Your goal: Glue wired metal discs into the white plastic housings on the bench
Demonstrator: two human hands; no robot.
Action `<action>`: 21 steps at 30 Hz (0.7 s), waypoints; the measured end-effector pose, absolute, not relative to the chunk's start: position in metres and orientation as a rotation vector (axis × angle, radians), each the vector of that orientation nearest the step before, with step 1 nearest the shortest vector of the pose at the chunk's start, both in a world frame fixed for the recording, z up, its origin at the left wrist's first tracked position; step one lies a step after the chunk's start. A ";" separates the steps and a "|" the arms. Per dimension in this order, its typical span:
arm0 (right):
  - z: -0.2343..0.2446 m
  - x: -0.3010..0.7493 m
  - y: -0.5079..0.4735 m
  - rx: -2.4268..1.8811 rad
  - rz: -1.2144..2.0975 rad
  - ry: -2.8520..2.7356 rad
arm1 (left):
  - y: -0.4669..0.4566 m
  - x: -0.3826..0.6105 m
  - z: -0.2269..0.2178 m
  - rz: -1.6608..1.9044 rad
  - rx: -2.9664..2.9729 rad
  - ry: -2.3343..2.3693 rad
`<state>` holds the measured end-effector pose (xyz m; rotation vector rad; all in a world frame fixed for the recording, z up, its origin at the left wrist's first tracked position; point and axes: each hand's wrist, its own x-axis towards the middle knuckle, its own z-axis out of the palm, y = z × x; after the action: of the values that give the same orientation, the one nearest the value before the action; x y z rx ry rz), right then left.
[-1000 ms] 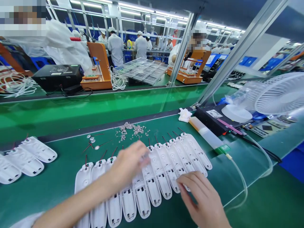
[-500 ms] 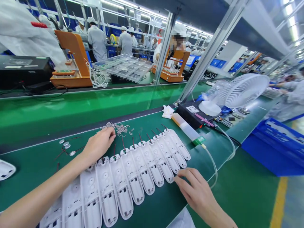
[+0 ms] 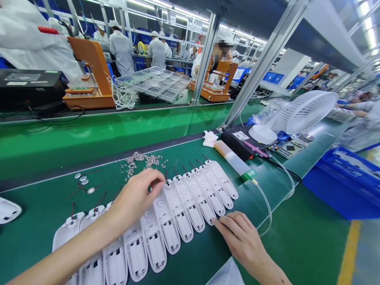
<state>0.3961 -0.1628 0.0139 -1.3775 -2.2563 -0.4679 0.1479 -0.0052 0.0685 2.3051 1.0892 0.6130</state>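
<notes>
Across the green bench lies a slanting row of several white plastic housings (image 3: 181,208), side by side, with slots at their near ends and thin dark red wires at their far ends. My left hand (image 3: 139,194) hangs over the row, thumb and forefinger pinched near the top of a middle housing. Whatever sits between those fingertips is too small to make out. My right hand (image 3: 242,239) is closed, its fingertips at the near end of a housing toward the right; their hold is hidden. Behind my left hand is a scattered pile of tiny metal parts (image 3: 139,158).
Small round discs with wires (image 3: 84,182) lie at left. Farther right are a tube-like dispenser with a hose (image 3: 234,160), a black box (image 3: 237,136), a white fan (image 3: 305,113) and a blue crate (image 3: 344,182). A metal post (image 3: 267,59) rises behind the bench.
My left hand has moved from the pile of metal parts rightward and nearer, over the housings. My right hand has shifted slightly left along the near ends.
</notes>
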 end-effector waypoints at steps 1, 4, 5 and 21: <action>0.014 0.395 -0.163 -1.378 -0.477 -2.250 | -0.012 0.152 0.068 0.614 2.278 1.040; 0.023 0.386 -0.163 -1.399 -0.386 -2.145 | -0.035 0.163 0.063 0.583 2.205 0.864; 0.027 0.380 -0.162 -1.402 -0.328 -2.087 | -0.042 0.166 0.062 0.568 2.195 0.816; 0.046 0.331 -0.135 -1.228 -0.045 -1.985 | -0.069 0.163 0.055 0.430 2.342 0.790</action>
<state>0.3307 -0.1351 0.0458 -1.2281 -1.9851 -0.0448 0.1630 -0.0688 0.0549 2.3423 0.7898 0.4303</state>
